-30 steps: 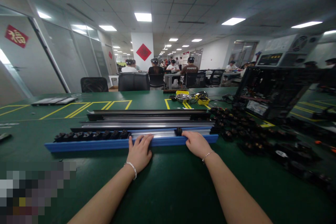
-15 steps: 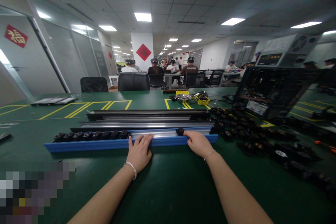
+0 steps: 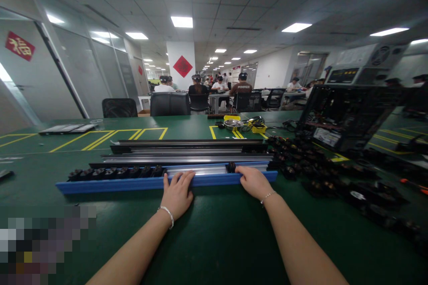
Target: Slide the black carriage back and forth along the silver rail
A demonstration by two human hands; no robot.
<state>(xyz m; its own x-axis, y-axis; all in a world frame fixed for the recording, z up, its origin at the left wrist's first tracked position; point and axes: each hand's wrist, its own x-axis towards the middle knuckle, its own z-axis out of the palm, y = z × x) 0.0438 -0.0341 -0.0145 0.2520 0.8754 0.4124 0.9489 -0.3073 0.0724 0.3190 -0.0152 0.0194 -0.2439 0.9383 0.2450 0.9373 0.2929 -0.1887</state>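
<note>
A long blue rail with a silvery channel lies across the table in front of me. Several black socket modules sit side by side in its left part. My left hand curls its fingers over the near wall of the rail, right of that row, with the thumb on the near side. Toward the rail's right end, my right hand is closed with its fingertips at a single black socket module standing in the channel. Bare channel shows between this module and my left hand.
Behind the blue rail lie black and silver rails. A heap of loose black parts spreads along the right, below an opened computer case. A metal bowl and cables lie farther back. People sit at distant tables.
My right hand and the single black socket module have shifted slightly to the right along the rail. My left hand stays in place.
</note>
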